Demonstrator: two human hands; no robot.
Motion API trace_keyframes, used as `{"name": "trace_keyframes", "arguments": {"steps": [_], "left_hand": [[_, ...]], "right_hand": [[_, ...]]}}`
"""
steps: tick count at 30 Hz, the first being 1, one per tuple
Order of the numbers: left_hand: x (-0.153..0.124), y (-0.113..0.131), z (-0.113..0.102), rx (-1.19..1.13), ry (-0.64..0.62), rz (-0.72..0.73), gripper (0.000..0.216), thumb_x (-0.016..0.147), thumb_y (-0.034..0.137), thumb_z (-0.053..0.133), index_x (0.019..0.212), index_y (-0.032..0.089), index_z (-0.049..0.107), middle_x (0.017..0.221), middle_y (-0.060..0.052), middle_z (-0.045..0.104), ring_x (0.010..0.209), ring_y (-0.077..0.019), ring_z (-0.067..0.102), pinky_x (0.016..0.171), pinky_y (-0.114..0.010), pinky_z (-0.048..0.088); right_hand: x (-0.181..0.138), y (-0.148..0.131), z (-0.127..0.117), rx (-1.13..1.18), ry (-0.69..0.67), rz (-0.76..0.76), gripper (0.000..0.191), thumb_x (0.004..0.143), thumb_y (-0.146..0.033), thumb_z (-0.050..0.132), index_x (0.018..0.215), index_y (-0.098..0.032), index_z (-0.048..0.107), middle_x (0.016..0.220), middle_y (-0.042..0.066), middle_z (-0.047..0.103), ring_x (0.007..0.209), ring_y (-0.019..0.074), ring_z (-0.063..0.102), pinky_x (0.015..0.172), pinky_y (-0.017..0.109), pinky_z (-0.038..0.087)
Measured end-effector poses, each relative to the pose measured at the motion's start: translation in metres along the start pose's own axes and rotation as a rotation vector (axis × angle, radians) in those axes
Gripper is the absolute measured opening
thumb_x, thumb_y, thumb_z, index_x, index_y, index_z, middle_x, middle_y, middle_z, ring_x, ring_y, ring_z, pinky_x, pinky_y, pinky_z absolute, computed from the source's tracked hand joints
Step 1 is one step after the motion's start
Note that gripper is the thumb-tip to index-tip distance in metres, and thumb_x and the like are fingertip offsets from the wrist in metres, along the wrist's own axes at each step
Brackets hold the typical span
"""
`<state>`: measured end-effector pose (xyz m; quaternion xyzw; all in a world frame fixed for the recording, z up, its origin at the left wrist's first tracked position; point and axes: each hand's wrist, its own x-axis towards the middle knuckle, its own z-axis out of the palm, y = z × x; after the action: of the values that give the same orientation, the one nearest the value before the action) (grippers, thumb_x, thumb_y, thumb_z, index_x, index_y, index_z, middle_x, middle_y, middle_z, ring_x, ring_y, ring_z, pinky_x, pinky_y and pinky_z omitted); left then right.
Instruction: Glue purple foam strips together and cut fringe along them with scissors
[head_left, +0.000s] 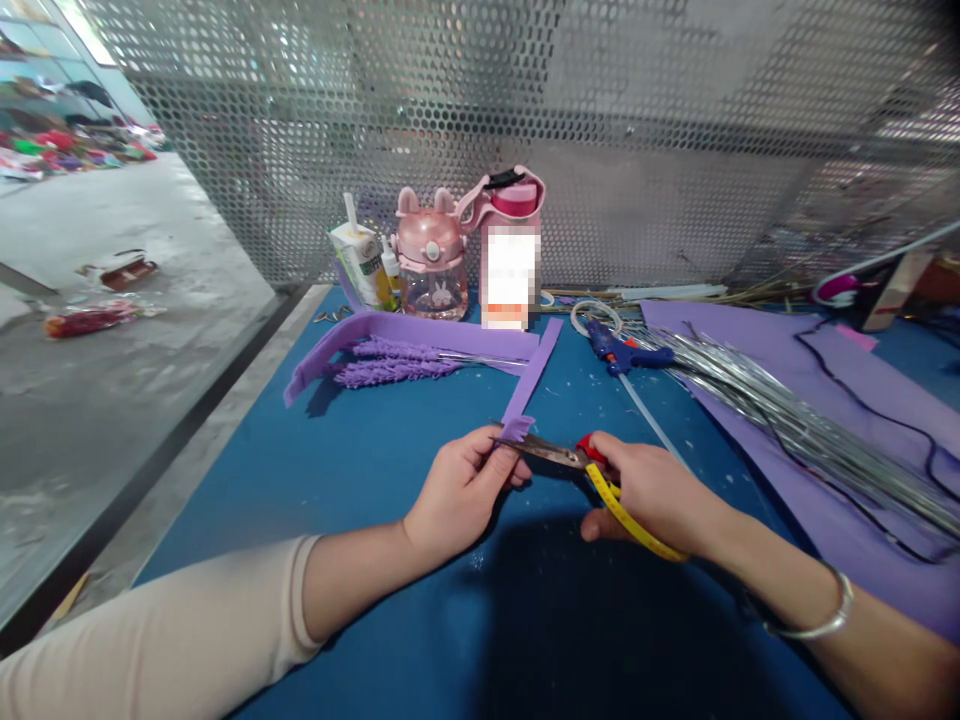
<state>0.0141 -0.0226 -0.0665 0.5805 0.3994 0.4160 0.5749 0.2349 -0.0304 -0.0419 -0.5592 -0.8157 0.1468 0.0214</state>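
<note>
Between the fingertips of my left hand (461,495) is the near end of a purple strip (534,372), which runs away from me over the blue table (360,480). My right hand (660,492) is closed round the handles of a pair of scissors (551,452) with red and yellow on the grips. Their blades lie across the strip's frilled end, right at my left fingertips. A yellow measuring tape (626,518) hangs by my right hand. Beyond the hands lie purple flower sprigs (397,362) on thin stems and a wide purple band (450,328).
A juice carton (361,262), a rabbit-eared cup (433,262) and a pink bottle (512,205) stand along the back. To the right are a blue glue gun (626,352), silvery wires (787,420) and purple sheets (847,540) with a black cord. Perforated metal (450,100) rises behind.
</note>
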Motion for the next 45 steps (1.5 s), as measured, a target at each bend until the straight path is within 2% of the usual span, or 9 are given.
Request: {"name": "trace_keyframes", "arguments": {"steps": [7, 13, 18, 28, 39, 45], "left_hand": [[0.0007, -0.0002, 0.0004, -0.048, 0.017, -0.028, 0.021, 0.089, 0.032, 0.047, 0.083, 0.014, 0.057, 0.070, -0.001, 0.062, 0.063, -0.0098, 0.057, 0.063, -0.022, 0.048], [-0.0006, 0.0015, 0.0000, 0.052, -0.025, 0.033, 0.026, 0.089, 0.031, 0.045, 0.079, 0.013, 0.060, 0.074, -0.003, 0.062, 0.067, -0.0114, 0.058, 0.067, -0.024, 0.048], [-0.0011, 0.0018, -0.0002, 0.055, -0.040, 0.018, 0.027, 0.089, 0.031, 0.044, 0.079, 0.013, 0.061, 0.074, -0.003, 0.062, 0.067, -0.0117, 0.059, 0.068, -0.024, 0.048], [-0.0007, 0.0032, 0.0002, 0.051, -0.039, 0.010, 0.028, 0.089, 0.032, 0.045, 0.077, 0.012, 0.062, 0.075, -0.004, 0.062, 0.067, -0.0111, 0.058, 0.067, -0.023, 0.048], [-0.0004, 0.0034, 0.0005, 0.056, -0.035, -0.007, 0.030, 0.089, 0.033, 0.045, 0.076, 0.012, 0.062, 0.074, -0.004, 0.062, 0.066, -0.0114, 0.058, 0.067, -0.023, 0.047], [-0.0017, 0.0028, -0.0004, 0.058, -0.033, -0.044, 0.028, 0.089, 0.037, 0.043, 0.085, 0.014, 0.059, 0.080, -0.005, 0.064, 0.067, -0.0118, 0.056, 0.058, -0.021, 0.044]], "right_hand": [[-0.0004, -0.0001, -0.0010, -0.013, 0.002, -0.001, 0.061, 0.056, -0.071, 0.063, 0.091, -0.023, 0.048, 0.062, -0.002, 0.055, 0.052, 0.0173, 0.051, 0.047, 0.024, 0.029], [0.0003, -0.0002, 0.0007, -0.008, 0.004, 0.006, 0.060, 0.056, -0.070, 0.063, 0.090, -0.023, 0.048, 0.062, -0.003, 0.055, 0.053, 0.0175, 0.051, 0.047, 0.024, 0.028], [0.0011, -0.0005, 0.0008, 0.011, 0.004, 0.008, 0.059, 0.056, -0.069, 0.064, 0.090, -0.023, 0.049, 0.063, -0.002, 0.056, 0.052, 0.0170, 0.050, 0.047, 0.024, 0.027], [0.0066, 0.0020, 0.0011, 0.083, -0.038, 0.050, 0.046, 0.062, -0.063, 0.065, 0.074, -0.023, 0.046, 0.059, -0.004, 0.053, 0.050, 0.0141, 0.046, 0.046, 0.023, 0.027], [0.0082, 0.0079, 0.0049, 0.092, -0.033, 0.048, 0.035, 0.070, -0.054, 0.063, 0.073, -0.023, 0.046, 0.059, -0.003, 0.053, 0.050, 0.0129, 0.044, 0.046, 0.022, 0.027], [0.0076, 0.0074, 0.0021, 0.149, -0.049, 0.071, 0.033, 0.071, -0.053, 0.062, 0.076, -0.023, 0.049, 0.062, -0.003, 0.055, 0.052, 0.0129, 0.046, 0.045, 0.022, 0.027]]}}
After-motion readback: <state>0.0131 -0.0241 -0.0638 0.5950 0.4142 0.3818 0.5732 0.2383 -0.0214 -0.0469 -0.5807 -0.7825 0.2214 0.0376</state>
